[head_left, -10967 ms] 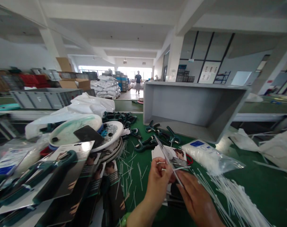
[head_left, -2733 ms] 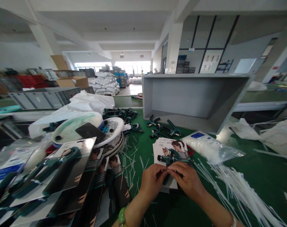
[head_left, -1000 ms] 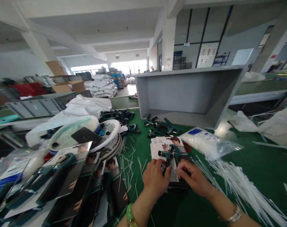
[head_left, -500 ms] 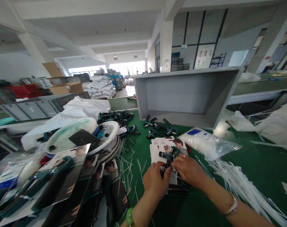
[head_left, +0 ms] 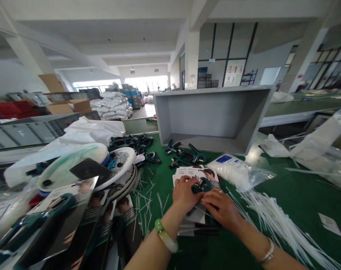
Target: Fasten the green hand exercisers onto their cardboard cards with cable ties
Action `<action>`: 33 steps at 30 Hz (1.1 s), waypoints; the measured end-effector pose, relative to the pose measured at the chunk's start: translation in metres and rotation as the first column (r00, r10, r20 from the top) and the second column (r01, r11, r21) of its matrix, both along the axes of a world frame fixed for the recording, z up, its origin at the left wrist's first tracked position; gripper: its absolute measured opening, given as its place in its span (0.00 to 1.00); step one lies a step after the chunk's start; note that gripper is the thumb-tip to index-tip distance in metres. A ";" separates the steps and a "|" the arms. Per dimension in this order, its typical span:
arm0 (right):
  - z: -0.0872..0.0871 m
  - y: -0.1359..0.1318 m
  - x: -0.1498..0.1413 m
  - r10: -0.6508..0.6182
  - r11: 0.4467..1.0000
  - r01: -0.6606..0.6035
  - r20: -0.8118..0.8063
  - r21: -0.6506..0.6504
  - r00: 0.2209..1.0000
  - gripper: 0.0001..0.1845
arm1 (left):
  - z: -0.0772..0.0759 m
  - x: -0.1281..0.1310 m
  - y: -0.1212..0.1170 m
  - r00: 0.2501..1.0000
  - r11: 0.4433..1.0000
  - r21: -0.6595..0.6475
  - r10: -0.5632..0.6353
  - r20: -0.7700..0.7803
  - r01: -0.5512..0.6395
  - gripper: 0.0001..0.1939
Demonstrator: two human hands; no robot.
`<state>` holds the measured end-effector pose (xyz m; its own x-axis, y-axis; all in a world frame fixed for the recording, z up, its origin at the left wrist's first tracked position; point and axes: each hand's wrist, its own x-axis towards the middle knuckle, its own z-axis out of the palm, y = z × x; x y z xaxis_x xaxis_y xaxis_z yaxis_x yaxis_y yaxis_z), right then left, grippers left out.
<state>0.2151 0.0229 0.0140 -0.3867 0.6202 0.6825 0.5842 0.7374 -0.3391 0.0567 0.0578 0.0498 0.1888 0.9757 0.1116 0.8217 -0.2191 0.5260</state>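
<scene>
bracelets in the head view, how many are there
2: a smooth green and white bangle around the left wrist, and a silver metal bangle around the right wrist.

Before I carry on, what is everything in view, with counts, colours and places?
Held clamp: one, dark green, on the cards
Cards: stack, white and black, centre
Loose clamps: several, dark green, beyond the cards
Clamp pile: uncountable, dark green, beyond the tub
Carded clamps: several, dark green, near left
Cable ties: uncountable, white, both sides of the cards
Plastic bag: one, clear, blue print, right
Open crate: one, grey, on its side, beyond the loose clamps
Tub: one, white, metal bits inside, left
Marked crate: one, grey, far left
Sacks: pile, white, background
Bench: green, beneath
Left hand: one, bare, holding the clamp
Right hand: one, bare, beside the clamp
</scene>
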 end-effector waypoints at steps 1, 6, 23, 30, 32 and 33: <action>0.001 -0.001 0.000 -0.002 1.000 0.002 -0.006 -0.012 1.000 0.07 | 0.000 0.002 0.003 1.000 1.000 -0.016 -0.013 -0.011 0.013 0.21; 0.002 -0.003 -0.001 -0.112 0.976 0.080 -0.156 -0.200 0.981 0.11 | 0.000 0.004 0.007 0.999 0.998 -0.059 -0.019 -0.042 0.017 0.18; -0.001 0.002 -0.001 -0.118 0.930 -0.022 -0.355 -0.367 0.927 0.10 | 0.003 -0.002 0.010 0.960 0.964 0.008 -0.263 -0.091 0.265 0.14; 0.000 -0.001 0.000 -0.148 0.943 0.042 -0.303 -0.330 0.941 0.12 | 0.007 0.005 0.003 0.951 0.965 0.043 -0.248 -0.186 0.260 0.13; 0.000 -0.002 -0.001 -0.110 0.952 0.032 -0.242 -0.306 0.964 0.12 | 0.007 0.009 -0.002 0.952 0.973 0.046 -0.212 -0.220 0.228 0.13; 0.002 -0.003 -0.001 -0.079 0.956 0.019 -0.194 -0.291 0.978 0.12 | 0.006 0.011 -0.004 0.953 0.976 0.050 -0.195 -0.233 0.212 0.14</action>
